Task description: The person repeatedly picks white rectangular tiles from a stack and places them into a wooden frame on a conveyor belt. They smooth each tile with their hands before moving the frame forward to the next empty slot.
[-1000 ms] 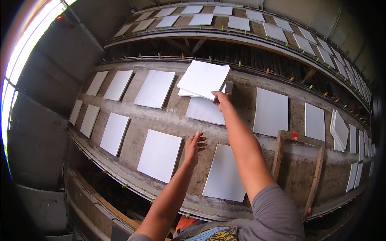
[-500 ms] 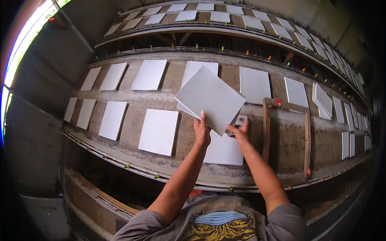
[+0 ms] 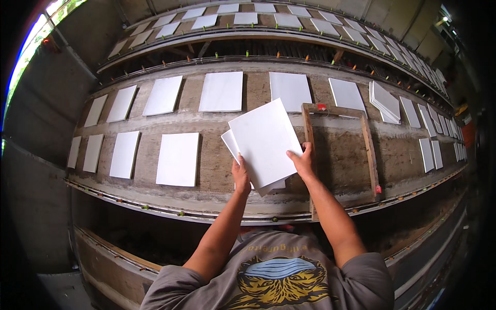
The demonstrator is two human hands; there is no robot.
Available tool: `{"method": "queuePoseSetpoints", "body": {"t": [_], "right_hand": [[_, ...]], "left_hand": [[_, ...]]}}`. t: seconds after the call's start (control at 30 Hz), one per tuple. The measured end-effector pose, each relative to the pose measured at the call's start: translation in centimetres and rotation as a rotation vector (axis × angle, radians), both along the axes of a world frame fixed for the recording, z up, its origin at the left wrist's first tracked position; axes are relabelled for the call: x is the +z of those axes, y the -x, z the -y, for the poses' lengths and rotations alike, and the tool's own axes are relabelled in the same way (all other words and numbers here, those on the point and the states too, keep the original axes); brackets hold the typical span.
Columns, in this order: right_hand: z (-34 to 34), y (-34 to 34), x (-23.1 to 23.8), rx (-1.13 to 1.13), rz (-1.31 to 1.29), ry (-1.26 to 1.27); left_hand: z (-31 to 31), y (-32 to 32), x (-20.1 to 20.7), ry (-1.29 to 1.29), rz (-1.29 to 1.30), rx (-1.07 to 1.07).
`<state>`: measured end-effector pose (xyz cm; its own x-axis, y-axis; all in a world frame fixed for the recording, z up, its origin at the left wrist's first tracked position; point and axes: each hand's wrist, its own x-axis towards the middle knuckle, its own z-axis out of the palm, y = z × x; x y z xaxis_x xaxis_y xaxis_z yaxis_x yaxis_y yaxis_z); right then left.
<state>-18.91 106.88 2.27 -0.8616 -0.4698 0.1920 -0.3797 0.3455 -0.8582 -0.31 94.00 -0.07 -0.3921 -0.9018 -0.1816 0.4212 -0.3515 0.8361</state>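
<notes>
I hold a small stack of flat white rectangular panels (image 3: 266,139) in front of me, above the table. The top panel is tilted, and a second panel (image 3: 229,140) juts out beneath it on the left. My left hand (image 3: 241,175) grips the stack at its lower left, thumb on top. At the right edge my right hand (image 3: 303,159) is closed on it, thumb laid over the top face. Part of another white panel (image 3: 278,184) shows below the stack, mostly hidden by it.
Rows of similar white panels (image 3: 177,160) lie on the brown, stained table (image 3: 214,139). Right of my hands lies a wooden frame (image 3: 370,150) with red patches. Several panels form an uneven pile (image 3: 385,102) beyond it. A raised rear shelf (image 3: 217,34) carries more panels.
The stack has turned and its top panel now stands more upright. My right hand, blurred near the lower corner before, now holds the right edge. The view has shifted to the right.
</notes>
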Motion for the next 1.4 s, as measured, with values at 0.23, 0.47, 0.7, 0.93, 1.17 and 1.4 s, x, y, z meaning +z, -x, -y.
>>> {"method": "queuePoseSetpoints", "body": {"t": [0.23, 0.47, 0.7, 0.93, 1.17, 1.4], "right_hand": [[-6.1, 10.2, 2.8, -0.040, 0.351, 0.328], [-16.4, 17.9, 4.5, -0.173, 0.452, 0.404], [-19.5, 18.3, 4.9, -0.073, 0.487, 0.527], [-22.6, 18.9, 3.0, -0.065, 0.329, 0.233], [-23.2, 21.0, 5.9, -0.214, 0.213, 0.139], [-23.4, 27.5, -0.5, -0.213, 0.183, 0.277]], "left_hand": [[3.6, -1.1, -3.1, 0.247, 0.358, 0.015], [1.9, 2.3, 1.6, 1.030, 1.398, 0.389], [-12.1, 17.8, 11.2, 0.291, 0.297, -0.413], [-16.7, 20.0, 8.6, 0.423, 0.248, -0.369], [-20.0, 21.1, 7.4, 0.412, 0.203, -0.359], [-17.9, 19.2, 3.7, 0.936, 0.935, -0.121]]}}
